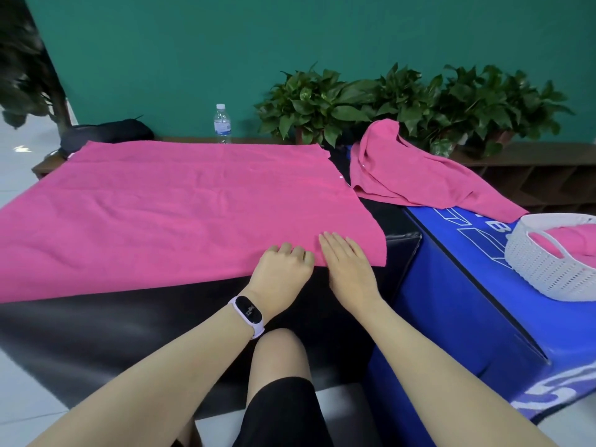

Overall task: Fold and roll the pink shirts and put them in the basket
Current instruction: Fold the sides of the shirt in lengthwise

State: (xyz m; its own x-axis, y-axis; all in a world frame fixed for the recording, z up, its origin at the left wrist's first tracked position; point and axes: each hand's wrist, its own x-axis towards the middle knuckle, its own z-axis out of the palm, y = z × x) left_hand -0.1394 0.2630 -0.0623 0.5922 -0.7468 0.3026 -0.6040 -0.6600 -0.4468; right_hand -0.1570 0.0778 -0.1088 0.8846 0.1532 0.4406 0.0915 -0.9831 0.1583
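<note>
Black counter [96, 324]: pink shirt [180, 208] spread flat. Right, blue counter [451, 304]: crumpled pink shirt [412, 175] far, white basket [548, 269] near.

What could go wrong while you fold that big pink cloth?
1. The spread pink shirt lies with its near edge at the black table's brink, where the left hand and right hand rest; a pull might slide it off.
2. The crumpled pink shirt sits close beside it and could get dragged along.
3. The basket sits partly out of view, so its footing is unclear.
</note>
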